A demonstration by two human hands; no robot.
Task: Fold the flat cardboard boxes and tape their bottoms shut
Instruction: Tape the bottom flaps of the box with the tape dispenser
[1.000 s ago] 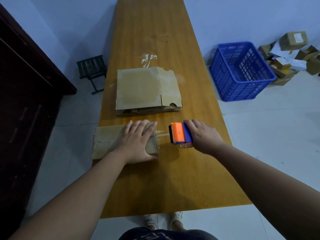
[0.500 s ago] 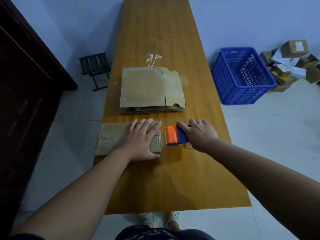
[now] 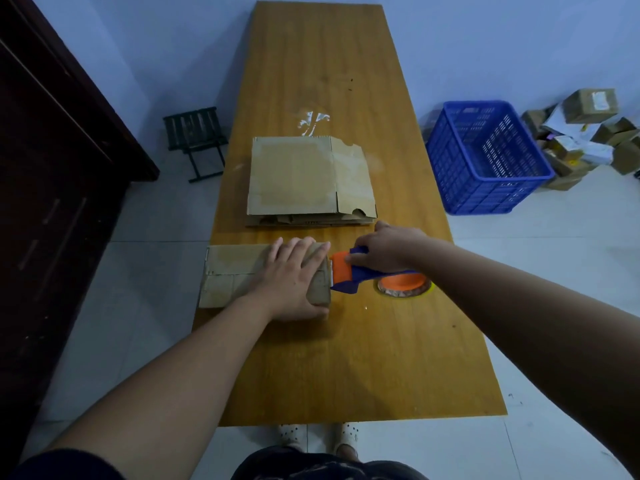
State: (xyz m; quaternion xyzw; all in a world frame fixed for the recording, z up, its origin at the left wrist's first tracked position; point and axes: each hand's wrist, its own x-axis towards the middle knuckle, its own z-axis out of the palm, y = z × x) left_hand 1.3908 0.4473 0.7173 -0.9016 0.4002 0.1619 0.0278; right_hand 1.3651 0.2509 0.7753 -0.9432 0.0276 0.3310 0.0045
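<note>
I see the folded box (image 3: 239, 275) lying at the table's (image 3: 346, 358) left edge, with the left hand (image 3: 294, 275) pressed flat on its right end, fingers straight. The tape dispenser (image 3: 349, 275) touches that end, the right hand (image 3: 384, 251) curled tight around it. The stack of flat boxes (image 3: 304, 178) sits just behind, and a blue crate (image 3: 485, 161) stands on the floor at far right.

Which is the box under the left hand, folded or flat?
Folded: the box has height, its flaps meet at a seam under the left hand.

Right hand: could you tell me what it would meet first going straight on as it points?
Probably the folded brown cardboard box under the left hand, directly ahead of the orange-and-blue tape dispenser.
</note>
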